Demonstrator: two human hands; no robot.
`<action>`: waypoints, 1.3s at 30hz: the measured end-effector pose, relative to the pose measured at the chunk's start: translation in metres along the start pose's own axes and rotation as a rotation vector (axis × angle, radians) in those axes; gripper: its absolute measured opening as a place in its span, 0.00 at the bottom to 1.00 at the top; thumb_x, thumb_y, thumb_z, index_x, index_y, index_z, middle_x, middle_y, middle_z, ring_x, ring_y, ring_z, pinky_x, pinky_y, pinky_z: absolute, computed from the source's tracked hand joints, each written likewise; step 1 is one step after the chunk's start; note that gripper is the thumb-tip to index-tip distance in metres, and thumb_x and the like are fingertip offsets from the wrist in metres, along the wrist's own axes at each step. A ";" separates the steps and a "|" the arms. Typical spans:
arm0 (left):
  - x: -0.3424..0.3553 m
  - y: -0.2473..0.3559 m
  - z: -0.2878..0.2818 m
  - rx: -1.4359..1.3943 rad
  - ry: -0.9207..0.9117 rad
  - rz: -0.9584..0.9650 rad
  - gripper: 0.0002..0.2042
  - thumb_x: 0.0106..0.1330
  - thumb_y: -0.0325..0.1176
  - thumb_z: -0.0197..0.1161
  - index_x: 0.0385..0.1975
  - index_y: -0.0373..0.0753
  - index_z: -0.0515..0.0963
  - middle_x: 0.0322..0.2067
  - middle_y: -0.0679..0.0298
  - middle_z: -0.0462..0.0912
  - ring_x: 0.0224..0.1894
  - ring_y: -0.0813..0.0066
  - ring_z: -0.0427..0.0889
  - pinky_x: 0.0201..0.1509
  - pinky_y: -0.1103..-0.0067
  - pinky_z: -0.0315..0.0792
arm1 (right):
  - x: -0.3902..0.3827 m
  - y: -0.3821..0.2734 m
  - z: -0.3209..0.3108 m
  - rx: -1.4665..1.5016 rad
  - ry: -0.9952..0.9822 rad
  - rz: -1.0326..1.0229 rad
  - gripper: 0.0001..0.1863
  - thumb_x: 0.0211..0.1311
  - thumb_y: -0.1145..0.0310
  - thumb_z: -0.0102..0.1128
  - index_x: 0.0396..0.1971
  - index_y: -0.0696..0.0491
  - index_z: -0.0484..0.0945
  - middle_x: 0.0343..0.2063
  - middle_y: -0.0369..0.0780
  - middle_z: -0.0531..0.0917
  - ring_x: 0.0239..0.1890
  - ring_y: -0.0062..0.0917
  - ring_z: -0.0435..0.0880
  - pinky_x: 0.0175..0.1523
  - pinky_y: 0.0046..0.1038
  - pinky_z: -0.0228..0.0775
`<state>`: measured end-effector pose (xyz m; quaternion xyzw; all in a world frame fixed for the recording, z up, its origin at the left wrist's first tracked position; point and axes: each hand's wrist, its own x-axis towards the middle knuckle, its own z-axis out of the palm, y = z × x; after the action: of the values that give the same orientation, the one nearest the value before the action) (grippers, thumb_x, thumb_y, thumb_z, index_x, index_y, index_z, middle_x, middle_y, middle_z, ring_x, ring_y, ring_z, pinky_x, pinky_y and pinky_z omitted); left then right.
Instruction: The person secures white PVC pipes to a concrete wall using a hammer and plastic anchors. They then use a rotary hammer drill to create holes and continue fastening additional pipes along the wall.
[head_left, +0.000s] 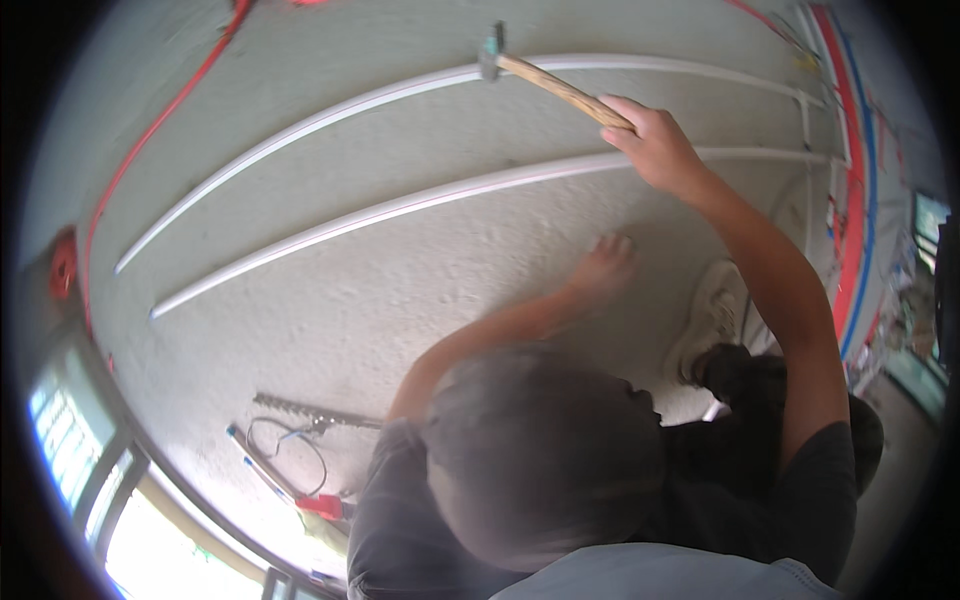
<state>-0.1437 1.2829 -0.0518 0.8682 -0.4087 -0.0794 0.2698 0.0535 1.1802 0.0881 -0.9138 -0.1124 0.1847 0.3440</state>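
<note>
A hammer (560, 85) with a pale wooden handle and a dark greenish metal head is gripped near its handle end by my right hand (652, 138). Its head overlaps the farther of two long white strips (390, 92); contact is unclear. The nearer strip (400, 216) runs roughly alongside, under my right hand in this view. My left hand (605, 265) is low over the rough grey concrete surface (420, 285), on the near side of both strips. Motion smears its fingers, and I make out nothing in it.
A red cable (160, 125) curves along the far left. Red and blue lines (855, 200) run down the right. A long toothed metal piece (315, 410), a thin loop of cable and a red-ended tool (320, 505) lie lower left. A light shoe (712, 312) stands near my left hand.
</note>
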 end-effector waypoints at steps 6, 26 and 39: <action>0.009 0.006 -0.008 -0.084 0.106 -0.158 0.16 0.67 0.35 0.63 0.50 0.33 0.82 0.48 0.48 0.83 0.55 0.51 0.82 0.55 0.62 0.79 | 0.049 -0.060 0.036 0.030 -0.072 0.068 0.27 0.76 0.64 0.66 0.70 0.57 0.76 0.30 0.45 0.85 0.29 0.27 0.79 0.41 0.34 0.75; -0.195 -0.295 -0.268 -0.203 1.187 -0.952 0.07 0.66 0.25 0.65 0.41 0.33 0.86 0.32 0.61 0.87 0.36 0.74 0.82 0.44 0.77 0.76 | 0.063 -0.058 0.113 0.015 -0.112 -0.083 0.30 0.75 0.73 0.64 0.75 0.54 0.72 0.59 0.57 0.85 0.57 0.52 0.87 0.60 0.39 0.79; -0.046 -0.282 -0.227 -0.385 0.720 -0.587 0.08 0.66 0.25 0.68 0.42 0.32 0.87 0.38 0.53 0.88 0.39 0.62 0.88 0.48 0.70 0.81 | 0.012 0.008 0.098 0.299 0.300 0.118 0.26 0.79 0.68 0.63 0.71 0.60 0.75 0.45 0.41 0.87 0.43 0.19 0.80 0.53 0.26 0.76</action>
<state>0.0959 1.5561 -0.0147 0.8535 -0.0063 0.0786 0.5151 0.0241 1.2360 0.0119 -0.8748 0.0225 0.0811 0.4772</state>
